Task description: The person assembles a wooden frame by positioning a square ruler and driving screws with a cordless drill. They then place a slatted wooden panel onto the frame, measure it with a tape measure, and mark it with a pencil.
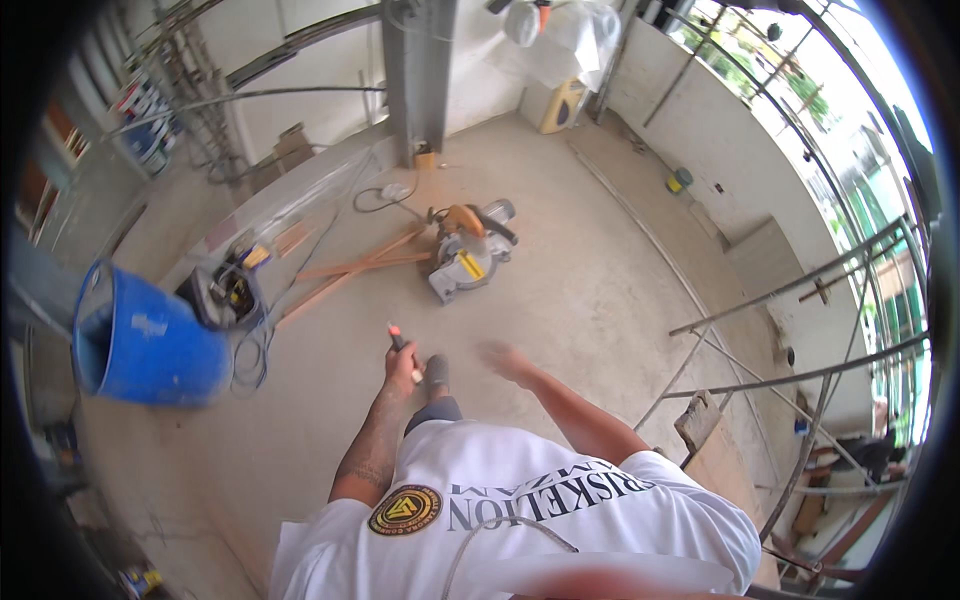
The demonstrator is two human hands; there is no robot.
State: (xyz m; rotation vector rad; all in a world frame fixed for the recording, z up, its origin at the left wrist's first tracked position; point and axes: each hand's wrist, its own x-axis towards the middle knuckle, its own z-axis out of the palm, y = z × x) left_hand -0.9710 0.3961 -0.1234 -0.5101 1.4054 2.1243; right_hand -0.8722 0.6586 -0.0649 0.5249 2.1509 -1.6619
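Observation:
My left hand [403, 362] is closed around a short dark-handled tool [397, 337] with a red-orange end pointing up and away; its exact kind is too small to make out. A pale end of it shows below my fingers. To the right, my right hand [508, 363] is stretched out over the floor, blurred by motion, with nothing visible in it. Ahead of both hands a miter saw [468, 250] with an orange guard rests on the concrete floor, apart from them. Beside the saw lie several thin wooden strips [350, 266], some crossing each other.
A blue barrel [160, 340] is at the left, next to a tool bag [228, 295] and coiled cable [252, 355]. Metal scaffolding [760, 385] and a wooden plank [722, 465] flank my right side. A steel column [418, 80] rises beyond the saw; a long strip [640, 225] lies at right.

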